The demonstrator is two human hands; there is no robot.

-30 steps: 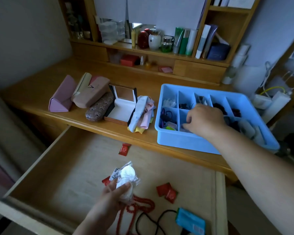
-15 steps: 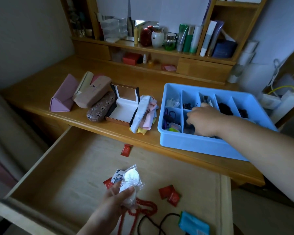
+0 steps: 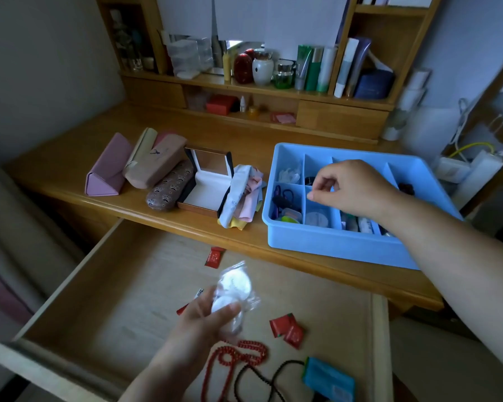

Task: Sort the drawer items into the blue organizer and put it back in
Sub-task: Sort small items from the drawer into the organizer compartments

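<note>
On the desk [image 3: 70, 158]: cases [image 3: 145, 166] left, open box [image 3: 206, 184] and cloths [image 3: 244, 195] middle, organizer [image 3: 331, 248] right. Below, in front: open drawer [image 3: 105, 285], holding packets [image 3: 286, 329], beads [image 3: 235, 355], pouch [image 3: 328, 381].

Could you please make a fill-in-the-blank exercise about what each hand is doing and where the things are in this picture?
1. The left hand holds a clear packet of white round pads above the open ____.
2. The right hand hovers over the ____ organizer.
3. The red bead string lies inside the drawer, beside a ____ bead string.
4. The organizer stands on the ____, not in the drawer.

Missing words: drawer; blue; black; desk
</note>
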